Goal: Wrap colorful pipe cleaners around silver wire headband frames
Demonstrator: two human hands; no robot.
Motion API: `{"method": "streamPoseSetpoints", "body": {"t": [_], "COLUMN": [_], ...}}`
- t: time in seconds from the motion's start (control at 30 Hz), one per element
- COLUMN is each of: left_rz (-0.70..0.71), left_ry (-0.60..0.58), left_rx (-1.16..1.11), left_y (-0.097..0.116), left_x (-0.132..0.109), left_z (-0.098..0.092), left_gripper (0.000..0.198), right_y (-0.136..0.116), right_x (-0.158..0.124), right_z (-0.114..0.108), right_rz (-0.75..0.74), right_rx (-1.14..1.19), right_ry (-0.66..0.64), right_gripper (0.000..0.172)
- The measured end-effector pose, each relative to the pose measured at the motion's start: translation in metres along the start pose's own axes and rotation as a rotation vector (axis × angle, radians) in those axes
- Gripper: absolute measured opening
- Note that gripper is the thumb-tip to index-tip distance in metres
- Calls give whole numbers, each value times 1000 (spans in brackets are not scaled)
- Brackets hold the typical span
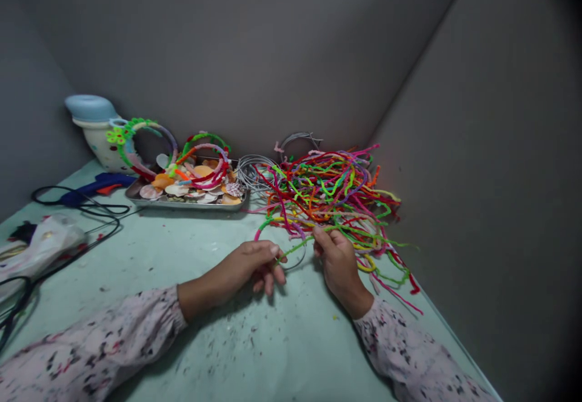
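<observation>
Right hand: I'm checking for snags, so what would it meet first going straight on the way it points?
The right hand would probably meet the pile of fuzzy stems first, though its height above them is unclear.

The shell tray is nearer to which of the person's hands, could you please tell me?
Left. The left hand is in front of the shell tray, off its right end; the right hand is farther right, by the pipe cleaner pile.
</observation>
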State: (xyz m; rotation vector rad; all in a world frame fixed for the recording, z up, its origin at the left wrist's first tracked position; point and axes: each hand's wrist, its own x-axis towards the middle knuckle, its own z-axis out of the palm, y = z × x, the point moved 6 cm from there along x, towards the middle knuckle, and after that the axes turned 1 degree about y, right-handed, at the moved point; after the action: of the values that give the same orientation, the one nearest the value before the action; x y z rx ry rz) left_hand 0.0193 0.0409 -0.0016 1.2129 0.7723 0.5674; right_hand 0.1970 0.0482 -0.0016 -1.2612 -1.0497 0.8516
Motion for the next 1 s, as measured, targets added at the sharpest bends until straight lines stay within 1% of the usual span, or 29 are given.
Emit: {"method": "streamPoseSetpoints", "body": {"t": [0.07, 0.13, 0.27, 0.37, 0.43, 0.5, 0.57, 0.63, 0.7, 0.73, 0.8, 0.87, 0.93, 1.0], "left_rz": [-79, -134, -183, -192, -179, -125, 8, 181, 277, 297, 318, 315, 299, 248], "left_ry": [-82, -131, -172, -166, -140, -85, 22, 168, 268, 289, 323, 347, 337, 252], "left_rx": [-216, -313, -345, -296, -185, 20, 343, 737, 1040, 1133, 1227, 1225, 1118, 874], "left_y": [-5, -8, -10, -8, -6, -3, 5, 17, 23, 23, 22, 21, 20, 16], "left_x": [1, 1, -2, -4, -3, -3, -4, -7, -11, -12, -13, -13, -12, -11], "left_z": [3, 4, 7, 8, 8, 7, 3, -1, -1, -1, -1, -3, -4, -3], "left_gripper": [34, 32, 22, 19, 19, 17, 14, 12, 16, 18, 20, 20, 18, 16], "right_y": [-1, -3, -7, -8, -7, -6, -5, -5, -6, -7, -9, -10, -9, -7], "right_x": [0, -1, -1, -2, -2, -1, -1, 0, -1, -1, -2, -3, -2, 0], "right_z": [1, 1, 1, 1, 1, 2, 2, 3, 3, 3, 3, 2, 2, 1], "right_rz": [-13, -30, -47, -41, -33, -24, -16, -11, -4, 1, 6, 7, -1, -11], "right_rx": [4, -11, -64, -84, -66, -42, -47, -71, -88, -92, -94, -100, -116, -130], "right_ry": [-13, -27, -36, -32, -28, -24, -31, -37, -30, -26, -22, -20, -16, -27], "right_gripper": [38, 38, 37, 37, 38, 39, 40, 41, 41, 41, 41, 41, 42, 41]}}
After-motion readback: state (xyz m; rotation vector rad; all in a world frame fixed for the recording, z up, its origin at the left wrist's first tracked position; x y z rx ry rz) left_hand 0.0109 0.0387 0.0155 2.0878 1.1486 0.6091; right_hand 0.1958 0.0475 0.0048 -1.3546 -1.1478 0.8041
